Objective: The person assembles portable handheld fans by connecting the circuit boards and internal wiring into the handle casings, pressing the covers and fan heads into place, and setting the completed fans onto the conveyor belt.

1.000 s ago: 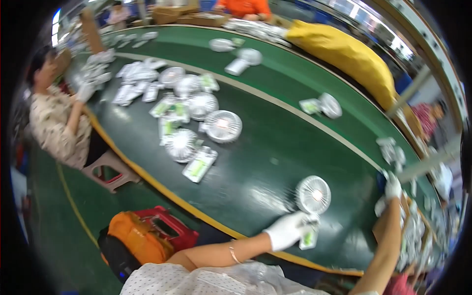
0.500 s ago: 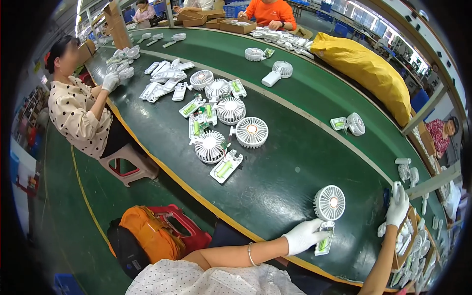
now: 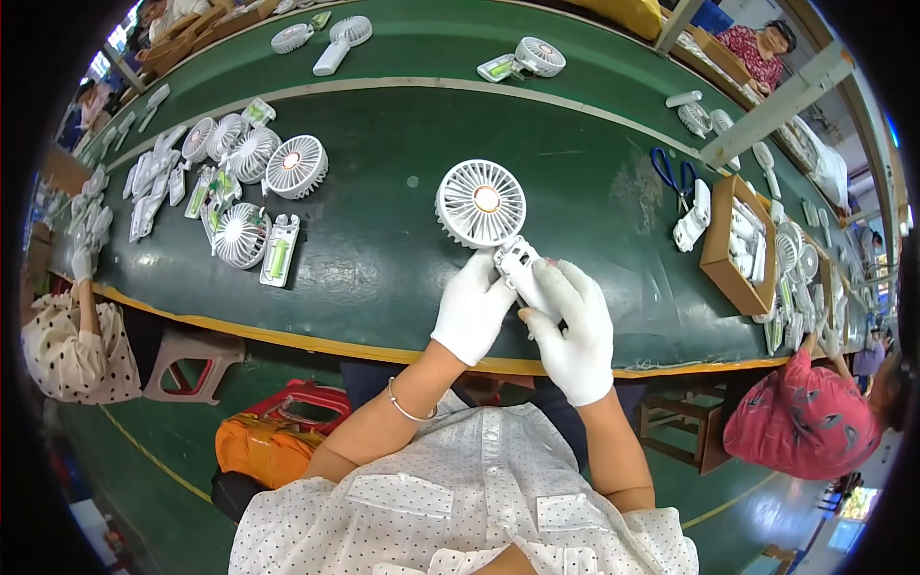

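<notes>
A white handheld fan point(image 3: 482, 203) with a round ribbed head lies on the green table in front of me. My left hand point(image 3: 475, 309), in a white glove, is closed round the left side of its handle, just below the head. In my gloved right hand point(image 3: 573, 331) is a white handle cover point(image 3: 522, 272), gripped between thumb and fingers and lying along the fan's handle. Whether the cover is seated cannot be seen; the fingers hide its lower part and the green battery.
At left lie several opened fans point(image 3: 297, 167) and a pile of white handle parts point(image 3: 153, 177). On the right are blue-handled scissors point(image 3: 675, 174), a loose white part point(image 3: 692, 217) and a cardboard box point(image 3: 717, 251) of white pieces. Co-workers sit at both sides.
My right hand has come from beside the box at right to the fan, bringing a white piece. My left hand now grips the fan nearer its neck. The view has turned right.
</notes>
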`<act>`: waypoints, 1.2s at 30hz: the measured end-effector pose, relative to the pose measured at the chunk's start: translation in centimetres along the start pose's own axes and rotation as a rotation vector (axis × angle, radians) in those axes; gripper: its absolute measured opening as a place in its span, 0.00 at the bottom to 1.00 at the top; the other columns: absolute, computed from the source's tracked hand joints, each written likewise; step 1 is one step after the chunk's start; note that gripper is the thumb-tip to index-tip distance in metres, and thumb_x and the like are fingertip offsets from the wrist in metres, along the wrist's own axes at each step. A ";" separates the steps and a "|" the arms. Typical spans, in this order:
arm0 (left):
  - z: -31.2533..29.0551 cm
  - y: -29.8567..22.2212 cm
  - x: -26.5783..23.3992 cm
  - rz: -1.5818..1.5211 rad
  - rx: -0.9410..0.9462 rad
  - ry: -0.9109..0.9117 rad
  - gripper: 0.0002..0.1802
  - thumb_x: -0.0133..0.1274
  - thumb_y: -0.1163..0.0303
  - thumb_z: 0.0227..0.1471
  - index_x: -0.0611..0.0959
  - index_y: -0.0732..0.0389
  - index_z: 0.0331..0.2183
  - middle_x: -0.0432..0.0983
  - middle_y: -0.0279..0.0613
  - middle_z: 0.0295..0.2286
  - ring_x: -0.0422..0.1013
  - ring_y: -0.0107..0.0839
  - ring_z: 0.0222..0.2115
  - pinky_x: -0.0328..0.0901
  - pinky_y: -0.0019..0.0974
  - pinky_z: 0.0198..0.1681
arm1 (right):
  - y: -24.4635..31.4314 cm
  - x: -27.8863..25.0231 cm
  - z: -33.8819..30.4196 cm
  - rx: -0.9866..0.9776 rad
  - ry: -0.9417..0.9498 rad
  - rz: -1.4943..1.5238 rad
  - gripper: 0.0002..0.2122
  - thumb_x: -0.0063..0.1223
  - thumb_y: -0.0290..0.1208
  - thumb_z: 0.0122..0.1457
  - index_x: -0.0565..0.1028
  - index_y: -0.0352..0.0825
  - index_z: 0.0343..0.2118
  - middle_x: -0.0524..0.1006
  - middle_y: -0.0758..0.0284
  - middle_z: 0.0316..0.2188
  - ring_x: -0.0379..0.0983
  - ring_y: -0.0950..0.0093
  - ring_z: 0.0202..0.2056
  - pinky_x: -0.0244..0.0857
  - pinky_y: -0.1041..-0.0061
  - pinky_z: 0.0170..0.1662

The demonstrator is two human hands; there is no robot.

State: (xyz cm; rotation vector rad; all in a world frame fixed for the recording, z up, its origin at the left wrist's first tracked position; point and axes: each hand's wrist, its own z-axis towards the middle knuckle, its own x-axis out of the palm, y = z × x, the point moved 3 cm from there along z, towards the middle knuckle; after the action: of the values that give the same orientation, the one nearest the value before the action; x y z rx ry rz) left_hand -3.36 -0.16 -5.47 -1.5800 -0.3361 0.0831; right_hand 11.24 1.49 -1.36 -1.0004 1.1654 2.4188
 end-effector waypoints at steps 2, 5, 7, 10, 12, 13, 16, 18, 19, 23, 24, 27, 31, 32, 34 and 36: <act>-0.5 -0.4 0.3 0.075 -0.028 -0.004 0.15 0.49 0.72 0.57 0.76 0.66 0.46 0.79 0.44 0.39 0.75 0.28 0.39 0.68 0.33 0.44 | 0.1 0.0 -0.3 0.007 -0.021 -0.028 0.25 0.65 0.22 0.45 0.75 0.32 0.51 0.74 0.56 0.50 0.72 0.57 0.49 0.66 0.65 0.52; -0.9 -0.4 0.3 0.183 -0.020 -0.012 0.15 0.48 0.72 0.57 0.76 0.65 0.46 0.79 0.44 0.38 0.75 0.28 0.39 0.68 0.33 0.44 | 0.1 0.2 -0.4 0.045 -0.049 -0.037 0.25 0.64 0.22 0.46 0.75 0.32 0.51 0.74 0.56 0.49 0.72 0.57 0.48 0.66 0.64 0.51; -1.1 -0.6 0.0 0.217 0.014 -0.009 0.15 0.48 0.73 0.57 0.76 0.65 0.46 0.79 0.45 0.38 0.75 0.28 0.39 0.68 0.32 0.44 | 0.8 0.3 -0.2 0.004 -0.040 -0.101 0.24 0.63 0.22 0.46 0.76 0.33 0.50 0.75 0.56 0.49 0.71 0.58 0.47 0.66 0.64 0.50; -1.1 -0.8 0.3 0.133 -0.027 0.052 0.17 0.48 0.76 0.56 0.74 0.66 0.48 0.78 0.44 0.41 0.74 0.26 0.41 0.67 0.31 0.46 | 0.9 0.4 -0.6 -0.004 -0.074 -0.110 0.24 0.62 0.21 0.46 0.75 0.33 0.50 0.74 0.56 0.48 0.71 0.57 0.47 0.65 0.64 0.50; -1.1 -0.2 0.4 -0.220 -0.002 0.140 0.24 0.46 0.76 0.56 0.71 0.66 0.55 0.74 0.47 0.49 0.72 0.33 0.49 0.65 0.33 0.54 | 1.2 0.9 -0.8 -0.007 -0.061 -0.131 0.24 0.62 0.21 0.46 0.74 0.33 0.51 0.73 0.56 0.48 0.70 0.57 0.47 0.65 0.64 0.50; -1.5 -0.1 0.1 -0.328 -0.020 0.190 0.27 0.42 0.82 0.56 0.67 0.69 0.58 0.68 0.49 0.54 0.67 0.36 0.54 0.62 0.37 0.59 | 1.4 1.2 -1.0 -0.009 -0.047 -0.154 0.25 0.62 0.21 0.46 0.73 0.33 0.51 0.73 0.56 0.48 0.70 0.56 0.47 0.65 0.64 0.50; -1.4 -0.1 0.6 -0.502 -0.079 0.154 0.28 0.40 0.83 0.55 0.65 0.69 0.59 0.66 0.51 0.55 0.66 0.39 0.56 0.62 0.42 0.59 | 1.2 2.7 -2.4 -0.110 -0.099 -0.220 0.28 0.61 0.20 0.46 0.70 0.34 0.54 0.71 0.54 0.49 0.70 0.53 0.46 0.65 0.60 0.49; -1.5 -0.3 0.4 -0.503 -0.061 0.114 0.24 0.45 0.79 0.56 0.68 0.69 0.55 0.72 0.44 0.48 0.71 0.31 0.48 0.67 0.35 0.52 | 1.4 2.9 -3.0 -0.098 -0.101 -0.192 0.27 0.61 0.20 0.46 0.72 0.35 0.53 0.70 0.53 0.50 0.69 0.52 0.48 0.64 0.59 0.51; -1.3 -0.2 0.1 -0.530 -0.096 0.128 0.22 0.46 0.78 0.57 0.70 0.68 0.53 0.72 0.45 0.47 0.71 0.32 0.47 0.67 0.36 0.52 | 1.5 2.8 -3.1 -0.105 -0.099 -0.117 0.26 0.61 0.19 0.46 0.73 0.34 0.52 0.70 0.52 0.51 0.68 0.51 0.50 0.64 0.58 0.52; -1.2 0.2 -0.3 -0.637 -0.073 0.193 0.19 0.50 0.74 0.57 0.72 0.68 0.50 0.73 0.47 0.45 0.72 0.34 0.46 0.66 0.37 0.53 | 0.3 2.0 -3.3 -0.033 -0.069 0.182 0.19 0.55 0.16 0.50 0.76 0.33 0.47 0.71 0.52 0.53 0.70 0.58 0.51 0.65 0.65 0.53; -1.3 0.3 -0.3 -0.650 -0.021 0.234 0.20 0.51 0.73 0.57 0.72 0.68 0.51 0.73 0.47 0.45 0.72 0.35 0.46 0.66 0.38 0.53 | -0.4 2.0 -3.4 0.045 -0.048 0.360 0.17 0.53 0.15 0.52 0.77 0.32 0.47 0.72 0.53 0.52 0.71 0.62 0.50 0.66 0.68 0.52; -1.9 0.6 -0.5 -0.637 0.010 0.196 0.26 0.57 0.68 0.57 0.70 0.68 0.53 0.72 0.48 0.47 0.70 0.37 0.50 0.65 0.40 0.55 | -1.1 0.9 -3.7 0.540 -0.069 0.818 0.11 0.50 0.19 0.55 0.77 0.28 0.42 0.76 0.61 0.46 0.71 0.78 0.39 0.67 0.78 0.41; -2.6 0.5 -0.8 -0.550 0.012 0.249 0.29 0.59 0.63 0.57 0.70 0.68 0.54 0.74 0.50 0.48 0.72 0.38 0.50 0.67 0.40 0.54 | -0.7 0.0 -2.4 0.578 0.396 0.637 0.11 0.56 0.28 0.54 0.77 0.28 0.39 0.79 0.66 0.32 0.72 0.80 0.30 0.67 0.79 0.35; -2.6 0.3 -0.8 -0.495 0.027 0.271 0.30 0.59 0.61 0.57 0.70 0.68 0.54 0.76 0.50 0.47 0.73 0.39 0.49 0.67 0.40 0.54 | -0.5 0.0 -2.2 0.580 0.394 0.640 0.11 0.56 0.28 0.54 0.77 0.28 0.39 0.79 0.66 0.32 0.72 0.80 0.30 0.67 0.79 0.35; -2.8 -0.4 -0.6 -0.405 0.023 0.266 0.31 0.60 0.59 0.56 0.71 0.69 0.53 0.77 0.50 0.45 0.74 0.38 0.47 0.68 0.40 0.53 | 0.0 0.2 -1.9 0.506 0.434 0.489 0.13 0.58 0.31 0.52 0.77 0.29 0.37 0.78 0.68 0.24 0.73 0.79 0.25 0.67 0.79 0.30; -2.9 -0.6 -0.5 -0.389 -0.014 0.286 0.38 0.61 0.55 0.54 0.67 0.70 0.56 0.76 0.55 0.47 0.73 0.41 0.49 0.68 0.42 0.53 | -0.4 0.6 -2.4 0.488 0.418 0.446 0.14 0.59 0.34 0.53 0.77 0.30 0.38 0.79 0.65 0.26 0.74 0.78 0.26 0.68 0.76 0.32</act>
State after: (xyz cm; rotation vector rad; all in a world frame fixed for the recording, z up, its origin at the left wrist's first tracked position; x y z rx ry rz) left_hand -3.14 -3.03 -4.87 -1.4898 -0.4121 -0.4414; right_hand 12.09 -0.15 -3.08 -1.2034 2.1957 2.0727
